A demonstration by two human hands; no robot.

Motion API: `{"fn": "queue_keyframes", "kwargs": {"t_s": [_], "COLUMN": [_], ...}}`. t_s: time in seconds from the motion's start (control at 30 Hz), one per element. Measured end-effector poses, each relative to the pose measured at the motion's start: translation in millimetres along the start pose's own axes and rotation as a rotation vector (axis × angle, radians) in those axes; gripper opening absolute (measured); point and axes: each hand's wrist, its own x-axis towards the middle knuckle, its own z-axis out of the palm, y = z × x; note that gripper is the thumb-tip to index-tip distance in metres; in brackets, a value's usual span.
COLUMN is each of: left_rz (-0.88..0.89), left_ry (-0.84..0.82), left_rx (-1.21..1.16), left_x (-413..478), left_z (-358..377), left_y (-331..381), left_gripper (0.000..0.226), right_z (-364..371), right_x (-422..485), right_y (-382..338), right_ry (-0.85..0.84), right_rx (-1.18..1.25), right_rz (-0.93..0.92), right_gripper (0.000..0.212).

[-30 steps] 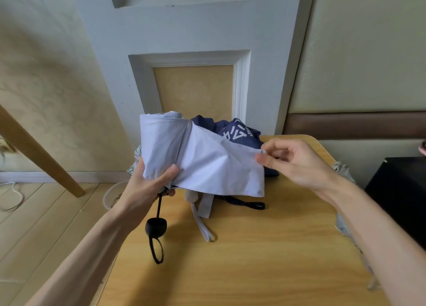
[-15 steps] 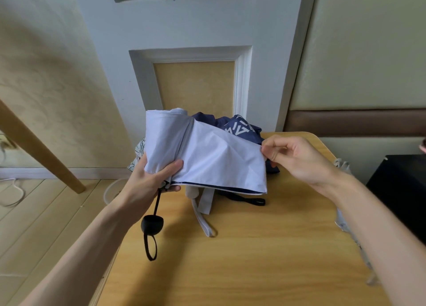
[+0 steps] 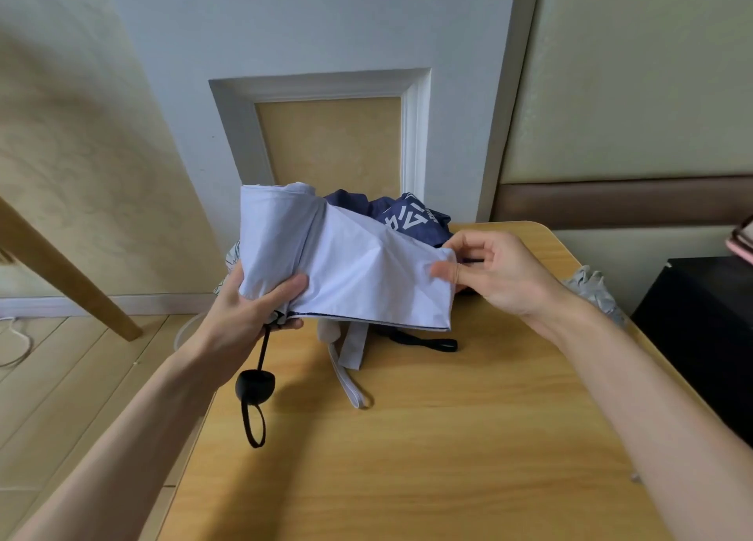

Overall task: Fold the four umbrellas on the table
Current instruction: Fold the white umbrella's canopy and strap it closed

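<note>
My left hand [image 3: 248,316] clamps the white umbrella [image 3: 346,267] upright; its loose flap stretches rightward (pinched) to my right hand [image 3: 495,273].

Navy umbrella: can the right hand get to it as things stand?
Probably not yet: the right hand pinches a flap of the white umbrella, held in front of the navy umbrella. Letting go should free it; the navy one lies just behind.

The navy umbrella [image 3: 411,219] is mostly hidden behind the white umbrella [image 3: 358,271] (its printed letters cannot be read whole). A pink object [image 3: 742,250] is cut off by the right edge.
</note>
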Motion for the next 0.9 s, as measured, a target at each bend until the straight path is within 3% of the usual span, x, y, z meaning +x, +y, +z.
{"fn": "queue_keyframes", "kwargs": {"t_s": [0.1,0.27,0.33,0.43,0.57,0.67,0.73,0.9], "left_rz": [0.013,0.047,0.043,0.057,0.105,0.088,0.083,0.112], "left_ry": [0.013,0.059,0.076,0.096,0.166,0.233,0.245,0.198], "left_rx": [-0.038,-0.032,-0.050,-0.024,0.016,-0.050,-0.073,-0.005], "left_x": [-2,-6,-9,-13,-15,-14,-13,-16], "left_z": [10,21,23,25,30,23,12,12], "left_y": [0,0,-1,-3,-8,-5,0,1], "left_gripper": [0.068,0.061,0.056,0.057,0.052,0.050,0.049,0.065], "right_z": [8,23,27,33,31,1,-16,18], "right_x": [2,4,6,2,2,3,1,0], "right_y": [6,7,7,13,15,11,9,3], "right_ry": [0.144,0.332,0.335,0.325,0.542,0.773,0.736,0.284], "right_rx": [0.031,0.350,0.413,0.308,0.303,0.317,0.268,0.310], "right_rz": [0.043,0.105,0.213,0.314,0.208,0.188,0.214,0.385], "right_gripper": [0.016,0.044,0.035,0.048,0.024,0.028,0.035,0.068]}}
